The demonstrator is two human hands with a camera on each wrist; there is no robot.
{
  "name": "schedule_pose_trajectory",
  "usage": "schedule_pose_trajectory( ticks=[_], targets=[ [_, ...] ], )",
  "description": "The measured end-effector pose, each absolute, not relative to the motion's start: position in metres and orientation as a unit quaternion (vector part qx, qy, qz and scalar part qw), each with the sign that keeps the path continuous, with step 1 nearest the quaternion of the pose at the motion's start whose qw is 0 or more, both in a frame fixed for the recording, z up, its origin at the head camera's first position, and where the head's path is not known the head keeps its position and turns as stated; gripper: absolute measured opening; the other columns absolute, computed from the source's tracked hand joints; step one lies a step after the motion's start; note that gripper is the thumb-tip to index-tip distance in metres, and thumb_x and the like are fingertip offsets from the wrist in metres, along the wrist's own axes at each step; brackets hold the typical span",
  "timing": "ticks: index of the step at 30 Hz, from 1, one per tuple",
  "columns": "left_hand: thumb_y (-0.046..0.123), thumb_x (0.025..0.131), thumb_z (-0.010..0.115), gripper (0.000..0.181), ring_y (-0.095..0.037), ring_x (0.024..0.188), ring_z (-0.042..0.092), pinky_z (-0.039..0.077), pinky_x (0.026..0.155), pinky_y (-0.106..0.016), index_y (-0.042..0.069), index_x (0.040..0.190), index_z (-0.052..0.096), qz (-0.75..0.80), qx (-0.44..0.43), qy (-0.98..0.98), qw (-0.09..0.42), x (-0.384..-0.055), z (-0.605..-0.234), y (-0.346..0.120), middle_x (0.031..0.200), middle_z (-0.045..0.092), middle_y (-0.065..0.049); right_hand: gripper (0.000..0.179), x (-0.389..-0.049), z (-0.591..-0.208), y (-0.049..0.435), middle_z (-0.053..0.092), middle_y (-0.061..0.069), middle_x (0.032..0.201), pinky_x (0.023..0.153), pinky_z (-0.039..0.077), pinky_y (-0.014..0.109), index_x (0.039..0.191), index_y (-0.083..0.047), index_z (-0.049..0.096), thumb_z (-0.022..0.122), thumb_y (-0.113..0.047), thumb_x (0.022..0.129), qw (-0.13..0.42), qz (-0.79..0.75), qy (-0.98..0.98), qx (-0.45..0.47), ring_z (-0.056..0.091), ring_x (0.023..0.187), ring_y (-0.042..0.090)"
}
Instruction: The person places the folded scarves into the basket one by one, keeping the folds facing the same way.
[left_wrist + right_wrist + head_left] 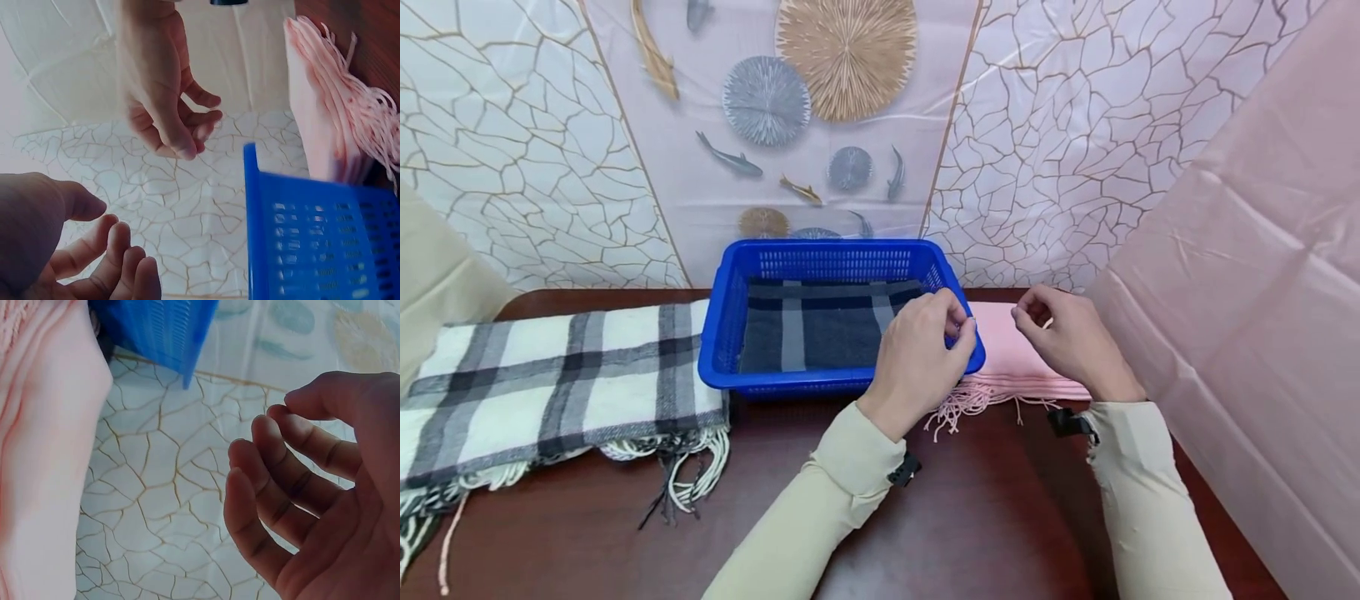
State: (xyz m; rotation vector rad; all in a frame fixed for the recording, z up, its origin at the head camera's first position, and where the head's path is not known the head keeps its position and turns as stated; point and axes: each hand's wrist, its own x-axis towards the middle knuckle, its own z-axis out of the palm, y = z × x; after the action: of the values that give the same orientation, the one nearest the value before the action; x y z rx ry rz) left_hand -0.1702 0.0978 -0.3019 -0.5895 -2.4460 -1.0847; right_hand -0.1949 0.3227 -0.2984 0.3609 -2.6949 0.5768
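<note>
My left hand (917, 358) hovers over the right front corner of a blue plastic basket (797, 379), its fingers loosely bent with nothing between them. Inside the basket lies a dark grey cloth (838, 333) with lighter stripes. To the right, my right hand (1078, 337) is raised above a folded pink scarf (1000, 337) with fringe along its front edge. In the right wrist view the fingers (250, 515) of that hand curve loosely, and the palm holds nothing. The left wrist view has both hands apart from the basket and the pink scarf.
A folded black, grey and white plaid scarf (617, 350) lies left of the basket, its fringe (696, 467) hanging toward the front of the brown table (760, 517). Patterned wall cloth (1037, 167) stands behind, and a plain pinkish sheet (1240, 292) borders the right side.
</note>
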Motion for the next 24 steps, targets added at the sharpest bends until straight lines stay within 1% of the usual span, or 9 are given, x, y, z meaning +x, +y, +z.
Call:
schedule_pose_trajectory(
  ticks=[5, 13, 18, 20, 24],
  targets=[
    [0.025, 0.100, 0.062, 0.012, -0.015, 0.090, 0.060, 0.050, 0.080, -0.030, 0.017, 0.093, 0.065, -0.388, -0.211, -0.875, 0.199, -0.171, -0.299, 0.111, 0.090, 0.067, 0.003, 0.015, -0.193, -0.299, 0.333, 0.071, 0.008, 0.084, 0.070, 0.045, 0.023, 0.093, -0.010, 0.068, 0.059, -0.020, 0.099, 0.191, 0.222, -0.952, 0.091, 0.064, 0.078, 0.021],
    [0.030, 0.102, 0.058, 0.016, -0.015, 0.098, 0.065, 0.054, 0.086, -0.030, 0.016, 0.102, 0.066, -0.397, -0.217, -0.875, 0.170, -0.170, -0.298, 0.128, 0.101, 0.070, 0.001, 0.017, -0.194, -0.301, 0.343, 0.072, 0.010, 0.089, 0.070, 0.045, 0.022, 0.097, -0.010, 0.069, 0.057, -0.022, 0.100, 0.187, 0.239, -0.951, 0.066, 0.065, 0.083, 0.022],
    [0.032, 0.103, 0.058, 0.022, -0.018, 0.104, 0.066, 0.054, 0.089, -0.031, 0.015, 0.113, 0.067, -0.391, -0.224, -0.880, 0.149, -0.165, -0.296, 0.139, 0.108, 0.070, -0.002, 0.019, -0.193, -0.299, 0.353, 0.071, 0.010, 0.087, 0.068, 0.044, 0.019, 0.095, -0.008, 0.070, 0.057, -0.021, 0.100, 0.190, 0.238, -0.951, 0.062, 0.061, 0.078, 0.014],
    [0.034, 0.103, 0.057, 0.026, -0.018, 0.106, 0.064, 0.054, 0.091, -0.031, 0.014, 0.118, 0.066, -0.380, -0.230, -0.885, 0.141, -0.163, -0.296, 0.143, 0.111, 0.068, -0.004, 0.019, -0.193, -0.299, 0.356, 0.070, 0.010, 0.087, 0.068, 0.043, 0.018, 0.095, -0.008, 0.070, 0.057, -0.022, 0.100, 0.190, 0.242, -0.950, 0.061, 0.058, 0.076, 0.008],
    [0.037, 0.105, 0.053, 0.037, -0.017, 0.113, 0.060, 0.051, 0.098, -0.028, 0.011, 0.129, 0.062, -0.353, -0.244, -0.896, 0.114, -0.160, -0.298, 0.151, 0.122, 0.063, -0.006, 0.019, -0.195, -0.301, 0.360, 0.069, 0.012, 0.089, 0.069, 0.040, 0.019, 0.098, -0.006, 0.069, 0.057, -0.022, 0.100, 0.189, 0.252, -0.948, 0.056, 0.052, 0.076, 0.004]
  ],
)
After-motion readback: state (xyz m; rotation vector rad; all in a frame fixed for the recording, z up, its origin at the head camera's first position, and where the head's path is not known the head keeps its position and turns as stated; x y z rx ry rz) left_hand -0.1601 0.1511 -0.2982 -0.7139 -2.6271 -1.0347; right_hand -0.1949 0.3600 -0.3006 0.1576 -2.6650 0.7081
